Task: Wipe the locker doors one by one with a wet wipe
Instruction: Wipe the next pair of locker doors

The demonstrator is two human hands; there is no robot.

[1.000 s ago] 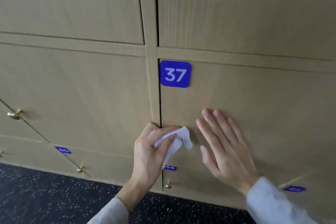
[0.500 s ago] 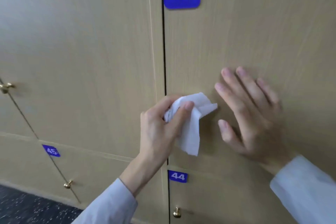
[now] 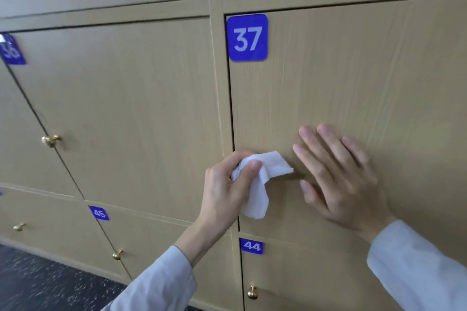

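Note:
A wall of light wood locker doors fills the view. Door 37 (image 3: pixel 353 78) carries a blue number plate (image 3: pixel 247 37) at its top left corner. My left hand (image 3: pixel 225 189) grips a crumpled white wet wipe (image 3: pixel 260 184) at the lower left edge of door 37, with part of the wipe hanging down. My right hand (image 3: pixel 338 177) lies flat on door 37 just right of the wipe, fingers straight and pointing up-left.
The door left of 37 (image 3: pixel 121 108) has a brass knob (image 3: pixel 50 140). Below are door 45 (image 3: pixel 99 213) and door 44 (image 3: pixel 251 246), each with a small brass knob. Dark speckled floor (image 3: pixel 38 283) shows at the bottom left.
The view has tilted up and back, so plate 37 sits lower in frame and more doors show. Both hands stay on door 37's lower left, the wipe still held.

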